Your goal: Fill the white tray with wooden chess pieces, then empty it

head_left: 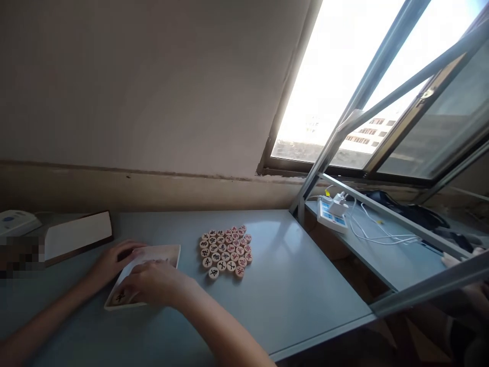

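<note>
A shallow wooden box (pixel 170 251) lies on the grey table (pixel 298 285) at lower left, with a folded white sheet (pixel 151 256) inside it. One round chess piece (pixel 119 297) shows at the box's near corner. My left hand (pixel 114 260) rests on the box's far left side, fingers curled over the sheet's edge. My right hand (pixel 155 284) lies on top of the sheet, fingers bent down on it. To the right of the box, several round wooden chess pieces (pixel 226 251) with black and red characters lie flat in a tight cluster.
A box lid or board (pixel 78 233) with a white face lies at the far left, beside a white device (pixel 15 221). A white power strip (pixel 331 214) with plugs and cables sits on a lower shelf at right. A metal window frame (pixel 336 137) leans past the table's right edge.
</note>
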`<state>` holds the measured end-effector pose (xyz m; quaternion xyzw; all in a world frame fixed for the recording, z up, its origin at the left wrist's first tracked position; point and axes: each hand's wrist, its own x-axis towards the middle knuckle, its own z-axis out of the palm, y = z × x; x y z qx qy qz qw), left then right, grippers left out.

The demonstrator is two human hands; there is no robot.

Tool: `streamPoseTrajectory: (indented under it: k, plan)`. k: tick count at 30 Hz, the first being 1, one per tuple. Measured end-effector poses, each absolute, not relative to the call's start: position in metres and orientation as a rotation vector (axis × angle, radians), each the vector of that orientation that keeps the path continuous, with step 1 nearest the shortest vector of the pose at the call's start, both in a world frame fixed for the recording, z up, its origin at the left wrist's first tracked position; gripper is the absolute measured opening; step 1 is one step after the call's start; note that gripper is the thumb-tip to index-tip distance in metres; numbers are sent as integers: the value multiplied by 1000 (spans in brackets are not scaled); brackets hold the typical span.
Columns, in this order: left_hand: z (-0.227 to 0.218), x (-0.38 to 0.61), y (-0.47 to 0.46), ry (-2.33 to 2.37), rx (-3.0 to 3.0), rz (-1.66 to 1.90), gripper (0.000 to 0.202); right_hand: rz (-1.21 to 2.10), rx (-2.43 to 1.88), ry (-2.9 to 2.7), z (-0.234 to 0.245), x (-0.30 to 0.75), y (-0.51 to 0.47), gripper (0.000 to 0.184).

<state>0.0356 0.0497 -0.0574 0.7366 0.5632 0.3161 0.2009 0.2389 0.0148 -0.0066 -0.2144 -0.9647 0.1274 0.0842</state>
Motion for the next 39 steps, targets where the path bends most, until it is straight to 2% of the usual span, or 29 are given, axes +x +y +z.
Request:
streamPoseTrajectory:
  k: [9,16,27,33,39]
  plan:
    - [-54,37,47,1624,2072,795,37,423,-624,-2695,-23,241,10,23]
    - [-52,39,45,1596,2102,853,23,369,-661,-2677,-23,241,9,28]
    - [-49,40,44,1622,2075,839,28,373,-730,-2566,-17,252,16,26]
    - [-43,46,41,1587,2090,869,31,419,-989,-2249,-1,280,36,24]
    - [-33,51,35,1576,2115,881,37,149,-1300,-2092,-3,303,52,17]
